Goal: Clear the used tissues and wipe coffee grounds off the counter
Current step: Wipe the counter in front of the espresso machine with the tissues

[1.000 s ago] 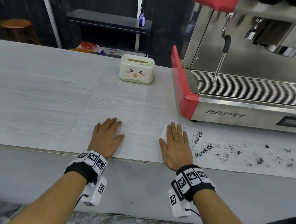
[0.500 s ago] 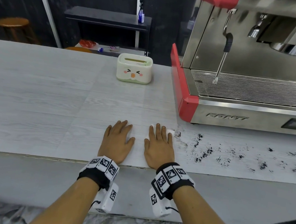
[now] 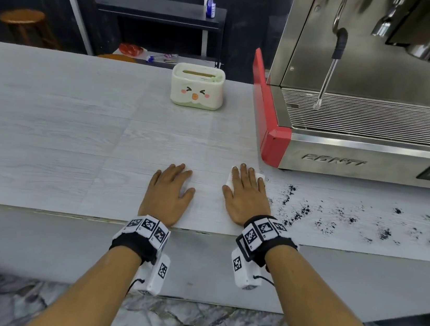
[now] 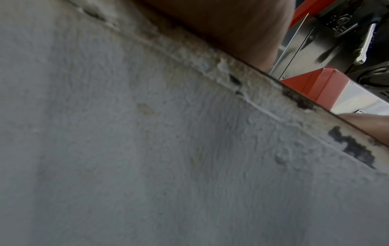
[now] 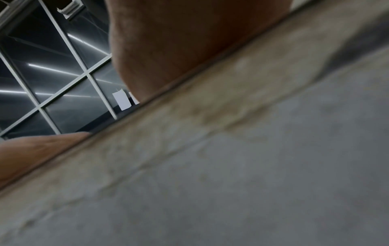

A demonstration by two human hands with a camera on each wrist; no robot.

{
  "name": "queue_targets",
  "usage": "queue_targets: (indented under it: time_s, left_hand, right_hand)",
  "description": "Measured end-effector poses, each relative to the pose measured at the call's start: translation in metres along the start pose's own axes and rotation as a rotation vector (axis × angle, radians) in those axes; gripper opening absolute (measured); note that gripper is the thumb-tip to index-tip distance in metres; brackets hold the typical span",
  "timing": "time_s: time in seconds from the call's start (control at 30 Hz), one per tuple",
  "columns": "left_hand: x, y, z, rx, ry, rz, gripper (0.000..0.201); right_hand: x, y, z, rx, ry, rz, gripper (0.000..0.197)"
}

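My right hand (image 3: 245, 191) lies flat on a white tissue (image 3: 231, 178) near the counter's front edge, fingers straight, pressing it down. Only the tissue's edges show round the fingers. Black coffee grounds (image 3: 303, 210) are scattered over the pale counter (image 3: 47, 140) to the right of that hand, stretching to the right edge of the head view. My left hand (image 3: 170, 191) rests flat and empty on the counter a short way to the left. Both wrist views show mostly the counter's grey front face (image 4: 147, 149), with the heel of each hand at the top.
A steel and red espresso machine (image 3: 361, 143) fills the back right, its steam wand (image 3: 330, 68) hanging over the drip tray. A cream tissue box with a cartoon face (image 3: 197, 86) stands at the back centre. Beyond the counter are a dark shelf and a wooden stool (image 3: 22, 19).
My right hand with the tissue slid left away from the grounds, then back right and slightly forward to their left edge. The left hand has stayed flat on the counter.
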State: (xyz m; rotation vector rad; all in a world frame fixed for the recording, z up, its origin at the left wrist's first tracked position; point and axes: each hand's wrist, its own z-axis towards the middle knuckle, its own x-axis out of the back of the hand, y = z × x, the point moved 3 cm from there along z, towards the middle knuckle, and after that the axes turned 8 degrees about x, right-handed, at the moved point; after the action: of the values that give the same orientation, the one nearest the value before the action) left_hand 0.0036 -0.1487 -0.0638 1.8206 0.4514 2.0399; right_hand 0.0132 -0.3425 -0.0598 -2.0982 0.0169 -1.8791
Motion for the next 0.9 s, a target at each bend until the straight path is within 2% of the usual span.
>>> queue_targets:
  time_s: [0.5, 0.57, 0.67, 0.8, 0.9]
  left_hand:
    - [-0.001, -0.002, 0.000, 0.025, -0.013, -0.010, 0.059]
    - [0.000, -0.001, 0.000, 0.025, -0.005, -0.018, 0.055]
    - [0.000, 0.000, 0.000, 0.025, 0.010, -0.024, 0.047]
    - [0.001, 0.000, 0.001, 0.022, 0.013, -0.024, 0.047]
    - [0.000, -0.001, 0.001, 0.017, 0.006, -0.016, 0.050]
  right_hand:
    - [0.021, 0.095, -0.041, -0.193, -0.003, -0.007, 0.062]
    - [0.024, 0.089, -0.044, -0.194, 0.024, 0.008, 0.063]
    - [0.023, 0.055, -0.040, -0.092, 0.039, 0.008, 0.063]
    - [0.013, -0.005, -0.015, 0.045, -0.004, 0.034, 0.064]
    - [0.006, -0.031, 0.008, 0.063, -0.055, 0.051, 0.064]
